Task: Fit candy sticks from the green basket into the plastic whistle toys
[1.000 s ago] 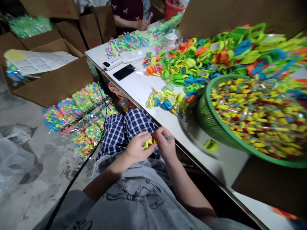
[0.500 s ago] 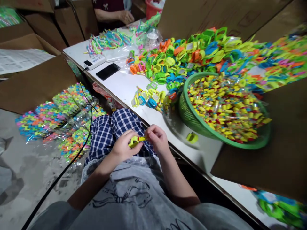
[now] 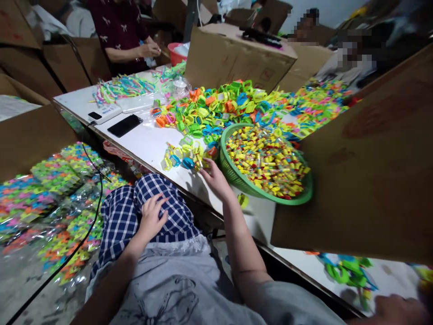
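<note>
My left hand [image 3: 153,216] rests over the checked cloth [image 3: 165,198] on my lap, its fingers apart and nothing in it. Over the table's near edge, my right hand [image 3: 215,179] reaches to a small pile of yellow and blue toy pieces [image 3: 187,155]. Its fingertips are at the right side of that pile, and whether they grip a piece is too small to tell. Just right of this hand stands a green basket [image 3: 233,174] full of small yellow and red pieces. A lone yellow-green piece [image 3: 242,200] lies below the basket.
A phone [image 3: 125,125] and a white device [image 3: 104,113] lie on the white table [image 3: 142,146]. Colourful plastic rings [image 3: 216,106] are heaped behind. A large carton [image 3: 358,180] stands at the right. Bagged pieces [image 3: 57,176] lie at the left. Across the table is a person [image 3: 118,36].
Both hands have parted, and the yellow piece between them is gone from the left hand. My right hand has moved forward to the small pile. The view has tilted up and right.
</note>
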Demonstrator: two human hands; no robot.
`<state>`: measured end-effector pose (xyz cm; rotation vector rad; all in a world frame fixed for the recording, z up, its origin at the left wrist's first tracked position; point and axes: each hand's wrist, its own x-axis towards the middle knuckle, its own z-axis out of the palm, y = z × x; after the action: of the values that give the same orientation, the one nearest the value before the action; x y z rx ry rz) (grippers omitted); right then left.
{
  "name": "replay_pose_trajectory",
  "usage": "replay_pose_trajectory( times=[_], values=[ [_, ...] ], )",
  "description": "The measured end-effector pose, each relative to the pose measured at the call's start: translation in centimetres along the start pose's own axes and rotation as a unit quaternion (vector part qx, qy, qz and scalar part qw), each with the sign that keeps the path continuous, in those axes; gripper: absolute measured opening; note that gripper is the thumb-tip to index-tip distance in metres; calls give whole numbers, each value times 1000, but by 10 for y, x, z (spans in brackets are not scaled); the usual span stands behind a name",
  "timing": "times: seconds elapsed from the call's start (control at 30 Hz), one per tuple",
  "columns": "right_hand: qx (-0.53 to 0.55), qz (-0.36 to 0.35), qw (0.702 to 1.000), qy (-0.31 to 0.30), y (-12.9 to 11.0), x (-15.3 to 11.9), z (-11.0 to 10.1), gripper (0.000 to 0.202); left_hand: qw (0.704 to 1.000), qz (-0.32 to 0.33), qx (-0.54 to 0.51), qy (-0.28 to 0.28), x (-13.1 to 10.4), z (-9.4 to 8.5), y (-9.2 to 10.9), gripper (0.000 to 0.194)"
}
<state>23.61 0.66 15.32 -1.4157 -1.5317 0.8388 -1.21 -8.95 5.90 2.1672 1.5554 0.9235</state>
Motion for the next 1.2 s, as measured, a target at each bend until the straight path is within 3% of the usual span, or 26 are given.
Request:
replay_pose_trajectory(
  times=[0.13,0.23,0.3,0.37,0.43,0.57,0.73,0.8,0.87,0.97,1.03,1.1,1.2],
  values=[
    [-110,-65,991,-30,-26,2,-43,34,995,51,68,50,-15,17,-8,33],
    [-191,-20,980,52,-34,15,-102,31,994,62,70,63,-17,20,-11,33],
    [-331,55,935,116,-27,30,-142,25,994,62,68,66,-17,20,-12,34],
    [-450,168,875,63,-15,43,-171,19,993,64,71,69,-16,20,-13,34],
    [-509,238,827,-15,-1,52,-185,20,992,71,74,71,-17,21,-14,34],
    [-541,259,798,-45,16,59,-182,29,991,82,73,76,-18,23,-15,34],
    [-538,269,796,-68,17,60,-170,9,991,87,50,88,-18,22,-14,34],
    [-534,265,800,-65,11,58,-169,10,992,86,34,86,-18,21,-14,34],
    [-524,249,814,-33,1,57,-169,15,993,83,17,84,-18,21,-14,34],
    [-472,154,866,68,-24,65,-165,19,994,77,3,82,-19,23,-16,34],
    [-426,68,897,97,-42,85,-154,19,994,74,1,80,-19,24,-16,33],
    [-413,9,908,69,-57,115,-134,23,994,72,-3,78,-19,25,-17,33],
    [-474,-15,879,-36,-64,173,-91,29,994,75,-13,82,-19,24,-16,34]
  ],
)
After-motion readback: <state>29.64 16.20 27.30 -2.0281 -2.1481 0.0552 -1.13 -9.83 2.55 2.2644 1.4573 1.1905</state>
